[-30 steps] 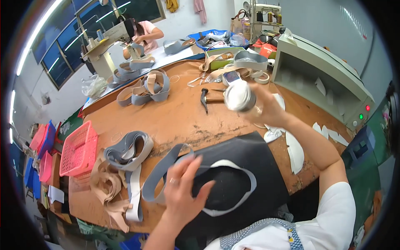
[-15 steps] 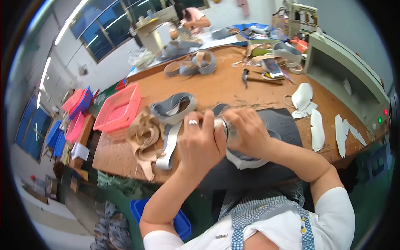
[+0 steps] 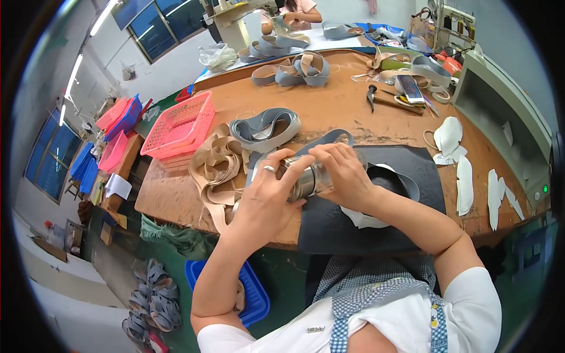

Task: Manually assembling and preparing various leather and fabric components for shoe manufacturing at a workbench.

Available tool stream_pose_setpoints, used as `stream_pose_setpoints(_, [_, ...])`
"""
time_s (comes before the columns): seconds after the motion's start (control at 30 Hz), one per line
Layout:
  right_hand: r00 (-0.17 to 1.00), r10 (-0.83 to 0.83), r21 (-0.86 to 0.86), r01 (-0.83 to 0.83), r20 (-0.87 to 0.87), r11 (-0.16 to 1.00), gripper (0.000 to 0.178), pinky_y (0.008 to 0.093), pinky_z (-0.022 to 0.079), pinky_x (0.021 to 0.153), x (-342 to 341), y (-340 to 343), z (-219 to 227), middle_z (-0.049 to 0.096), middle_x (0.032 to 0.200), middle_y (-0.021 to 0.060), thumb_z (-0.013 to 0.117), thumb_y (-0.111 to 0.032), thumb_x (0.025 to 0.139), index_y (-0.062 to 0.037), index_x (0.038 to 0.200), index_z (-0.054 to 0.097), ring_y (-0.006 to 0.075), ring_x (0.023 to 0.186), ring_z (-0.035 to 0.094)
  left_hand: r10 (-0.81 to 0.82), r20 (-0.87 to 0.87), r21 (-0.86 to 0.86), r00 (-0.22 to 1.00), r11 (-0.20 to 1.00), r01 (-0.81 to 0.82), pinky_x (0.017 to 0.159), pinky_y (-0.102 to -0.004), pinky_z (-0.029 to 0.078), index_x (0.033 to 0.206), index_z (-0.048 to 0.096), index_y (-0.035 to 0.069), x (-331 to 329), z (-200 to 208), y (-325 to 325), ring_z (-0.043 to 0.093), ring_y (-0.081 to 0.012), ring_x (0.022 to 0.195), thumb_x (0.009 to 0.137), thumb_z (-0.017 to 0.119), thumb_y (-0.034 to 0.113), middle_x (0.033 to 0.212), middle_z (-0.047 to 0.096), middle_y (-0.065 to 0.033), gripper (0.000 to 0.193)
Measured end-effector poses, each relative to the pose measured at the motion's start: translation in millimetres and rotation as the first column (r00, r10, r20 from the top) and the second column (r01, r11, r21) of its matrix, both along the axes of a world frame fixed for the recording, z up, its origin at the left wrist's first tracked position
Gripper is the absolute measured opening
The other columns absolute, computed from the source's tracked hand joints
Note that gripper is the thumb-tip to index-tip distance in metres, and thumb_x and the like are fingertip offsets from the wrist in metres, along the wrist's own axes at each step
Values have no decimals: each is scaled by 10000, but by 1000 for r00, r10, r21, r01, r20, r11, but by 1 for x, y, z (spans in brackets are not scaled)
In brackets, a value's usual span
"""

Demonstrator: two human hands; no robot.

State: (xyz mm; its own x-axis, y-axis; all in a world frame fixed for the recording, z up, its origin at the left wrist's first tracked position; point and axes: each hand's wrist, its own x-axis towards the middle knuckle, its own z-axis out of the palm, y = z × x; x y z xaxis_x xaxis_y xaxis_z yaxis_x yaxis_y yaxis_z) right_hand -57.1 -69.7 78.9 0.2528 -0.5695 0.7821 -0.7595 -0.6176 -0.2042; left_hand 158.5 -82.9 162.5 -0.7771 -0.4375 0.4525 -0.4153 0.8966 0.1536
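Note:
A shiny metal-and-clear cylinder, like a jar or tumbler, lies sideways between my hands above the bench. My left hand, with a ring on one finger, grips its metal end. My right hand is wrapped round its clear end, which is partly hidden by the fingers. Under my right hand is a black mat; on it sits a looped grey-and-white strip, partly covered by my right wrist. Beyond the cylinder, a grey strip end sticks out. A coiled grey strip and tan strips lie by my left hand.
A pink basket stands at the bench's left. White cut pieces lie right, before a grey machine. Farther back are a hammer, a phone and more strips. A person sits beyond the bench.
My view has shifted, so the bench contents appear farther right and mostly higher. Both hands still hold the cylinder, and its metal side now shows more plainly between them.

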Motion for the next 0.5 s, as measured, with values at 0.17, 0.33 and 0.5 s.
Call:
stream_pose_setpoints(0.17, [987, 3, 32, -8, 162, 999, 797, 483, 442, 991, -7, -6, -12, 588, 1231, 155, 888, -123, 628, -46, 1304, 473, 365, 1134, 573, 169, -443, 162, 880, 981, -107, 669, -327, 564, 1317, 502, 41, 8, 4, -2, 693, -230, 742, 810, 781, 135, 913, 680, -125, 586])
stream_pose_setpoints(0.33, [964, 108, -35, -103, 242, 994, 845, 494, 424, 1047, -17, -5, -16, 599, 1245, 134, 922, -126, 611, -66, 1320, 466, 339, 1165, 575, 94, -264, 740, 960, 658, 139, 602, -255, 512, 1418, 425, 58, 13, 14, 16, 649, -111, 668, 814, 768, 208, 779, 658, -69, 710])
stream_pose_setpoints(0.5, [985, 104, -89, -92, 138, 992, 842, 529, 395, 1086, -20, -7, -13, 595, 1274, 129, 926, -148, 620, -68, 1318, 461, 323, 1186, 576, -37, 69, 545, 997, 839, -7, 623, -371, 517, 1410, 429, 65, -7, 13, 24, 676, -285, 651, 783, 806, 374, 726, 647, -135, 794])
